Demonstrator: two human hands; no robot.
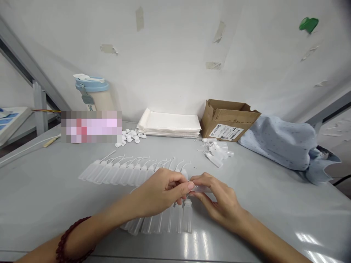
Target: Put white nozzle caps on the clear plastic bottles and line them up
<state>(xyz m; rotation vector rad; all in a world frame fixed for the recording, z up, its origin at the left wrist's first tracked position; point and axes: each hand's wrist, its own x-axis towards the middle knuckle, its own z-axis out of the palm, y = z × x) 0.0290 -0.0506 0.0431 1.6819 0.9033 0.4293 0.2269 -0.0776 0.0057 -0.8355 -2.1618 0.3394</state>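
My right hand (222, 201) grips a small translucent plastic bottle (202, 189), tipped nearly level. At the bottle's left end, my left hand (164, 191) is closed with thumb and fingers pinched; what lies in the pinch is hidden. Beyond my left hand lies a row of similar bottles (120, 173), with white tops and thin curved tubes pointing away from me. Under and in front of my hands is a second row of bottles (188, 215), partly covered by my left hand and forearm.
A loose pile of bottles (218, 153) lies near a cardboard box (229, 120). White caps (130, 136) are heaped beside a stack of white envelopes (170, 124). A blue-lidded tumbler (94, 91) stands back left; blue cloth (282, 146) lies at right.
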